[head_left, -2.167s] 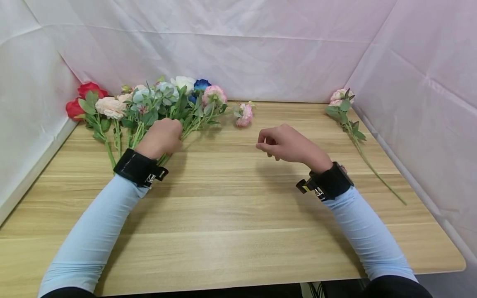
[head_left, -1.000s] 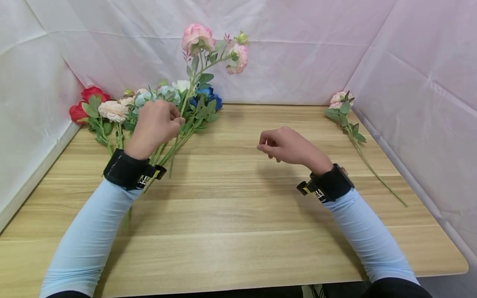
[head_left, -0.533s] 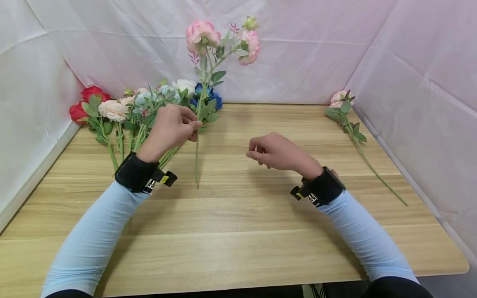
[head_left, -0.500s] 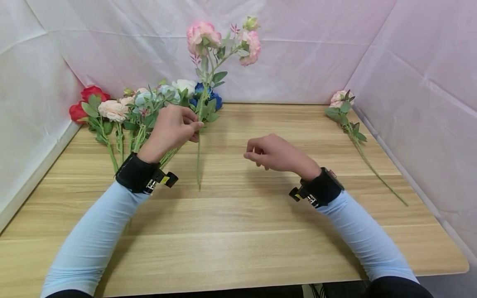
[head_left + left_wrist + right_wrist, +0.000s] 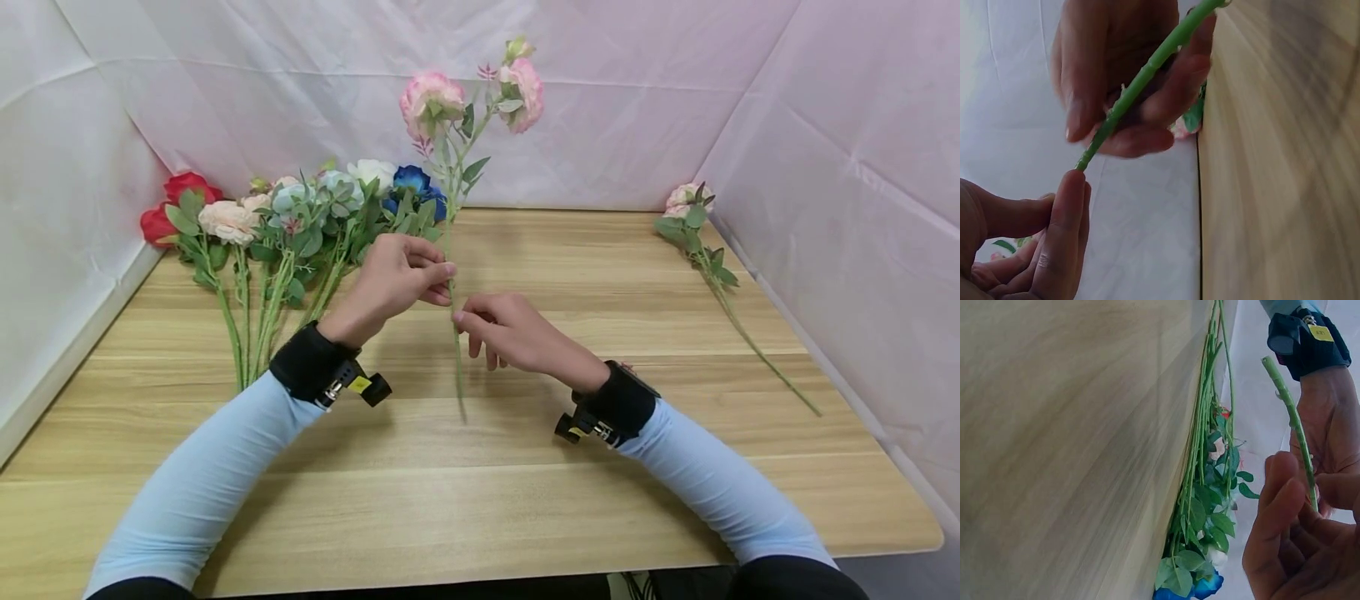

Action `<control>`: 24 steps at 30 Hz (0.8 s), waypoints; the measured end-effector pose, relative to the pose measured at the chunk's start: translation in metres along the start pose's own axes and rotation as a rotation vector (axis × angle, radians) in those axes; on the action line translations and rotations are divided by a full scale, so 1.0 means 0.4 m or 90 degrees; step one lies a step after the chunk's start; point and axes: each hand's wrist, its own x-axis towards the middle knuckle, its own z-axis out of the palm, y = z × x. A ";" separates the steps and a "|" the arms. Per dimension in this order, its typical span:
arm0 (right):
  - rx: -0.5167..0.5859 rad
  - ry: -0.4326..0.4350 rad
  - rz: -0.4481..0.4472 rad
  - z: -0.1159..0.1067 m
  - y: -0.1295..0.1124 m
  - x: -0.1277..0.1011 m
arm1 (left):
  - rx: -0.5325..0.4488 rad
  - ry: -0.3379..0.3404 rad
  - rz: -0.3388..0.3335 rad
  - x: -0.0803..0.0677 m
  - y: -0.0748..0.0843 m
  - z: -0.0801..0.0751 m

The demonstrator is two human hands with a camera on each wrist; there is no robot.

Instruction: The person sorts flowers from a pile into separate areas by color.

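Observation:
A long-stemmed pink flower [image 5: 432, 102] with two blooms and a small bud stands upright above the table. My left hand [image 5: 397, 279] pinches its green stem between thumb and fingers; the left wrist view shows this grip on the stem [image 5: 1147, 72] too. Just below, my right hand [image 5: 513, 332] has come up to the stem, thumb and fingers to either side of it. In the left wrist view a gap shows between that hand's thumb and fingers, around the stem. From the right wrist view, the stem's cut end [image 5: 1269, 364] points away from the right hand [image 5: 1300, 544].
At the back left of the wooden table [image 5: 480, 500] lies a row of flowers: red [image 5: 189, 187], cream [image 5: 227, 221], pale blue [image 5: 291, 200], white [image 5: 372, 172] and blue [image 5: 412, 179]. A single pale pink flower [image 5: 686, 198] lies along the right side. White cloth [image 5: 600, 133] walls in the table.
My left hand has lifted the pink flower out of the row, stood it upright and carried it right. My right hand has moved left and down to its stem.

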 end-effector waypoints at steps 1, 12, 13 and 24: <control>0.005 -0.005 -0.002 0.000 0.001 0.000 | -0.006 -0.003 0.000 -0.001 -0.001 0.007; 0.081 -0.047 0.037 -0.012 0.000 0.002 | -0.024 -0.011 0.015 -0.001 -0.017 0.035; 0.083 -0.045 0.041 -0.013 -0.003 0.001 | -0.024 -0.012 0.013 0.000 -0.018 0.036; 0.048 -0.028 0.100 -0.063 0.002 -0.008 | -0.015 -0.027 0.011 0.004 -0.026 0.031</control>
